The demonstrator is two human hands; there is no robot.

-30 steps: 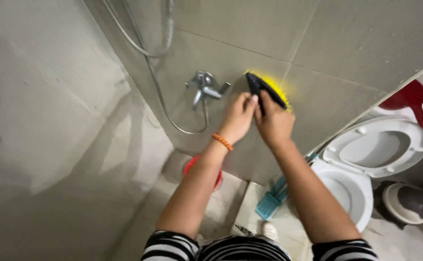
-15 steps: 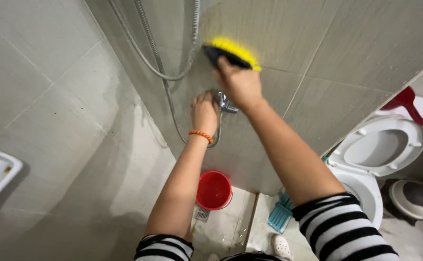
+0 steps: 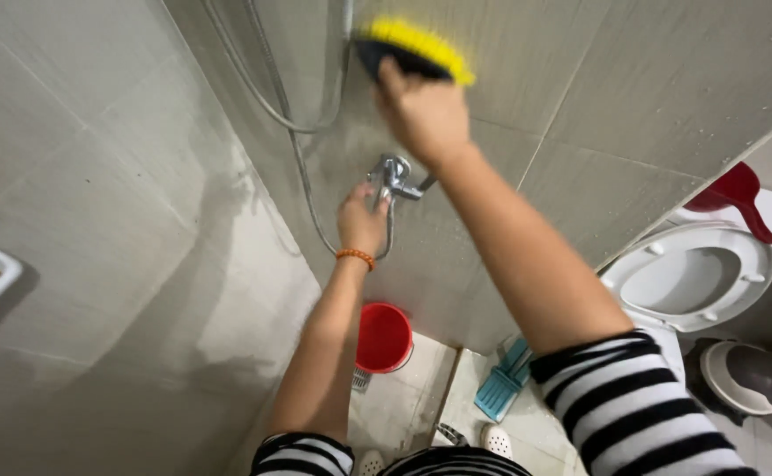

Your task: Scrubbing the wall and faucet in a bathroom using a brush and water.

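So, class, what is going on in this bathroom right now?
A person in a striped top presses a yellow-bristled scrub brush against the tiled wall with the right hand. The left hand grips the chrome shower tap below it. A red bucket stands on the floor, and the toilet is open.

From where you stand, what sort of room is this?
A bathroom, most likely a home one. A white toilet with its seat up stands at the right, a chrome tap with a shower hose is fixed to the grey tiled wall, and a red bucket sits on the floor.
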